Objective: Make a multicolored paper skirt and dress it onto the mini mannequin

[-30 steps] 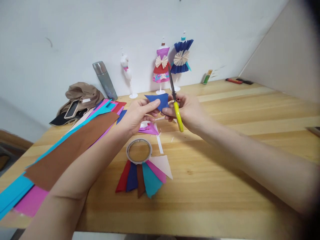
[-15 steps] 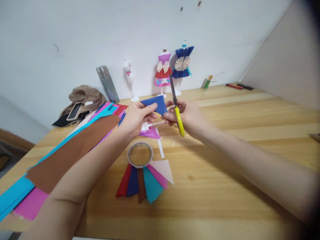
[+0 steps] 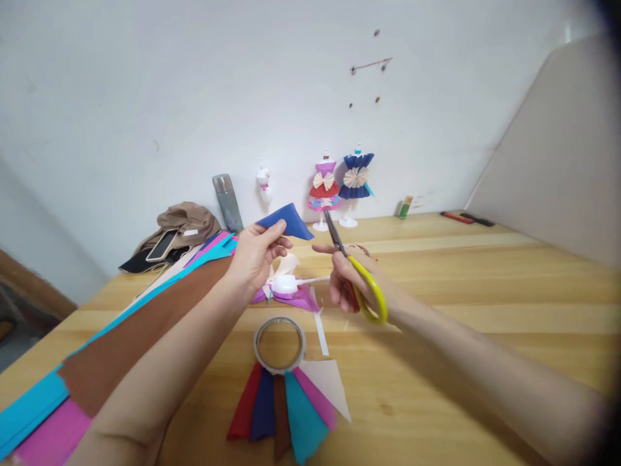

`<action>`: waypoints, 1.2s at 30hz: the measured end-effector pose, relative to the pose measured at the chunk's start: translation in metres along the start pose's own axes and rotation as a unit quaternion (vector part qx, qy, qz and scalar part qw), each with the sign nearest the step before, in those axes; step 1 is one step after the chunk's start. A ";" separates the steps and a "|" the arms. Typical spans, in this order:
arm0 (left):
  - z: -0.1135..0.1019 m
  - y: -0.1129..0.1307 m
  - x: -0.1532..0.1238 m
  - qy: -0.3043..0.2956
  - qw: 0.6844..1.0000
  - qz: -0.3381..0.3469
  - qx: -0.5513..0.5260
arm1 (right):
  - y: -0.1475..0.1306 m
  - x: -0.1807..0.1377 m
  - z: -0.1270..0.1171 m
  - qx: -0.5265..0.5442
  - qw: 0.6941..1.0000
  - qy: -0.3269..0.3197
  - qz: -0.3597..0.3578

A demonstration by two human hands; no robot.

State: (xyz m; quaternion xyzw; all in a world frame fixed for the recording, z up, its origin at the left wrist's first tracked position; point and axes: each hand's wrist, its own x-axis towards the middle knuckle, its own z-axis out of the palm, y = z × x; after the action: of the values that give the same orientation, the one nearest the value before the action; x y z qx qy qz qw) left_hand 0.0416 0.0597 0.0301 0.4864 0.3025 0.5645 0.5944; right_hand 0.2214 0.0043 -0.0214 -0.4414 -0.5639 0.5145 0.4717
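Note:
My left hand [image 3: 259,255] pinches a folded piece of blue crepe paper [image 3: 286,221] between thumb and fingers. My right hand [image 3: 356,275] grips yellow-handled scissors [image 3: 371,291], their dark blades pointing up and away from me, just right of the blue paper and apart from it. Below my hands, a white dress-form piece [image 3: 285,285] with a stem lies on its side, with pink paper [image 3: 305,299] around it. Nearer me is a roll of tape [image 3: 255,346], with coloured paper pieces [image 3: 303,414] fanned out at its near edge.
Long crepe paper strips [image 3: 145,330] lie along the left side. Behind them are a cap [image 3: 189,220], a phone [image 3: 162,246] and a flask [image 3: 227,200]. By the wall stand a bare mini mannequin [image 3: 263,181] and two dressed ones [image 3: 324,184]. A small green bottle [image 3: 405,207] stands farther right.
My right hand has let go of the blue paper and drawn back from it, now gripping the scissors by their handles. The view has tilted up.

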 end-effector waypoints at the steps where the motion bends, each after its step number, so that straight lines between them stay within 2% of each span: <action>1: 0.000 0.001 0.000 0.000 1.000 0.001 0.000 | 0.000 -0.001 0.000 -0.003 1.000 -0.002 0.003; 6: 0.000 -0.001 -0.001 -0.007 1.000 0.005 0.020 | -0.003 -0.005 0.002 -0.062 0.998 -0.029 -0.013; 10: 0.000 -0.003 0.000 -0.010 0.999 0.010 0.029 | -0.005 -0.005 0.000 -0.125 0.992 -0.007 -0.020; 14: 0.001 -0.005 -0.001 -0.020 0.999 0.019 0.043 | -0.002 0.000 -0.003 -0.094 0.995 0.019 0.011; 18: 0.002 -0.006 -0.003 -0.040 0.997 0.023 0.058 | 0.002 0.003 -0.002 -0.038 0.999 0.021 -0.012; 23: 0.005 -0.013 -0.006 -0.081 0.995 0.002 0.065 | 0.001 0.004 0.002 0.026 0.992 0.068 -0.105; 27: 0.007 -0.019 -0.009 -0.104 0.993 -0.020 0.061 | -0.003 0.004 0.002 -0.008 0.980 0.127 -0.154; 32: 0.009 -0.024 -0.011 -0.101 0.992 -0.040 0.063 | -0.005 0.003 0.001 -0.075 0.968 0.179 -0.159; 36: 0.012 -0.024 -0.013 -0.091 0.993 -0.047 0.052 | -0.006 0.003 0.001 -0.072 0.970 0.180 -0.147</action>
State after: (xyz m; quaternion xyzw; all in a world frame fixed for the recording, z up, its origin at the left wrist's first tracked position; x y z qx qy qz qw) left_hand 0.0590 0.0474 0.0093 0.5508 0.2987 0.4733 0.6192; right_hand 0.2195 0.0062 -0.0149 -0.4722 -0.5640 0.3096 0.6025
